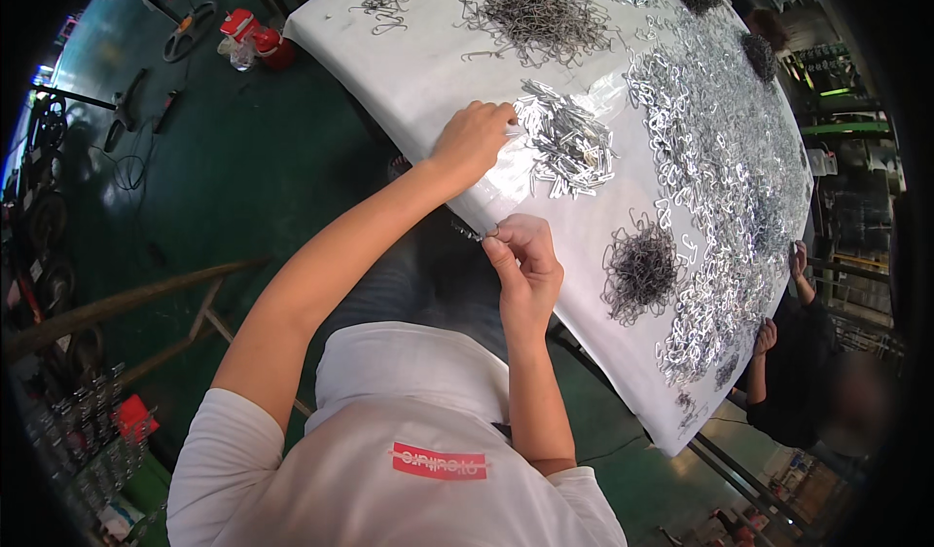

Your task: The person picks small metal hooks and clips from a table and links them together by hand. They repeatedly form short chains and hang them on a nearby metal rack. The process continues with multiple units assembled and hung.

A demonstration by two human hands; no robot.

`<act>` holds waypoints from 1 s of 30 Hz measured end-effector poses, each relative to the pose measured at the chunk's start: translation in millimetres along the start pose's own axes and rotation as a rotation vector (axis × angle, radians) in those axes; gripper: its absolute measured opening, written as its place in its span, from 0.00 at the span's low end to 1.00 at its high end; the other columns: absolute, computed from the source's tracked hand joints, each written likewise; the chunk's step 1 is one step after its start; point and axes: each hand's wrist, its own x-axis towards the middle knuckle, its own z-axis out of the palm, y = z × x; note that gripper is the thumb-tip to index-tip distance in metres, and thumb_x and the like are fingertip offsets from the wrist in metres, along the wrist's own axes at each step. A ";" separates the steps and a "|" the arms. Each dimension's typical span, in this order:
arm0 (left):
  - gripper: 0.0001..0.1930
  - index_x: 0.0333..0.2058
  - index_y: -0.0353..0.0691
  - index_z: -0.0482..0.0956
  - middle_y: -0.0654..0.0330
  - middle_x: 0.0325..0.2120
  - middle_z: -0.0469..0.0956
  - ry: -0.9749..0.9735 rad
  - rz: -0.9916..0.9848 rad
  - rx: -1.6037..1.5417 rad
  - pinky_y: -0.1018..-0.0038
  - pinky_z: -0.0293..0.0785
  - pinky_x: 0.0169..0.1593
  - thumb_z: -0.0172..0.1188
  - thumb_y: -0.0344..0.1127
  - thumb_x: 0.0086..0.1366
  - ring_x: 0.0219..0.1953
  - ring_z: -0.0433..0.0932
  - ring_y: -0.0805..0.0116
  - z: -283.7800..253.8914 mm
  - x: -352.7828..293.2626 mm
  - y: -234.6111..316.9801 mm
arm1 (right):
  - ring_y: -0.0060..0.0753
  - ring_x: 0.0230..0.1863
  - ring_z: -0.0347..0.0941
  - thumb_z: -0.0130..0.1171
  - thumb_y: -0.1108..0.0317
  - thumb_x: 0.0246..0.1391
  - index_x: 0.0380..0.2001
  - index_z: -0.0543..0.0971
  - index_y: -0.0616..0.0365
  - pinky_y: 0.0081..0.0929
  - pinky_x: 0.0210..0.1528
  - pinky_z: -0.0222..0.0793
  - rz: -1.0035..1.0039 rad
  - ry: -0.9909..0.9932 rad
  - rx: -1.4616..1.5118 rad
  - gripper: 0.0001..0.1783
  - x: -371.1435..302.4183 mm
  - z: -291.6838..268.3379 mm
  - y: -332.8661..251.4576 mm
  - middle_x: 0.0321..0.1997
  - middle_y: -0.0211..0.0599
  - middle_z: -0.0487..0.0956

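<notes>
My left hand reaches over the near edge of the white-covered table. Its fingers are bent together at the left side of a pile of shiny, narrow metal pieces; what they pinch there, if anything, is hidden. Closer to my body, my right hand is closed, thumb against forefinger, just off the table edge. Between those fingertips sits a small wire hook. A short row of small metal bits shows beside it, too small to make out clearly.
Loose wire hooks lie in a dark heap right of my right hand and a larger heap farther off. Bright S-shaped hooks spread across the right side. Another person's hand rests at the far right edge. Red containers stand at left.
</notes>
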 end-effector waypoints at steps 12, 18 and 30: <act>0.08 0.36 0.33 0.83 0.62 0.27 0.83 -0.097 -0.468 -0.845 0.82 0.74 0.36 0.64 0.30 0.59 0.30 0.78 0.81 -96.5 -85.2 58.5 | 0.19 0.31 0.65 0.66 0.71 0.48 0.30 0.80 0.57 0.18 0.30 0.59 -0.099 -0.001 -0.117 0.05 5.8 7.0 0.2 0.37 0.29 0.75; 0.07 0.36 0.32 0.82 0.60 0.34 0.82 -0.090 -0.410 -0.821 0.80 0.74 0.40 0.63 0.26 0.59 0.35 0.78 0.77 -104.4 -95.1 58.2 | 0.22 0.34 0.68 0.67 0.71 0.48 0.30 0.80 0.57 0.20 0.33 0.61 -0.103 -0.017 -0.202 0.06 5.4 10.6 0.5 0.37 0.29 0.75; 0.07 0.32 0.39 0.83 0.60 0.36 0.79 0.151 -0.168 -0.594 0.72 0.73 0.39 0.67 0.25 0.52 0.38 0.77 0.63 -95.7 -108.3 30.2 | 0.33 0.39 0.76 0.59 0.72 0.54 0.38 0.80 0.59 0.25 0.35 0.70 -0.383 -0.256 -0.479 0.08 151.3 24.5 9.3 0.38 0.38 0.78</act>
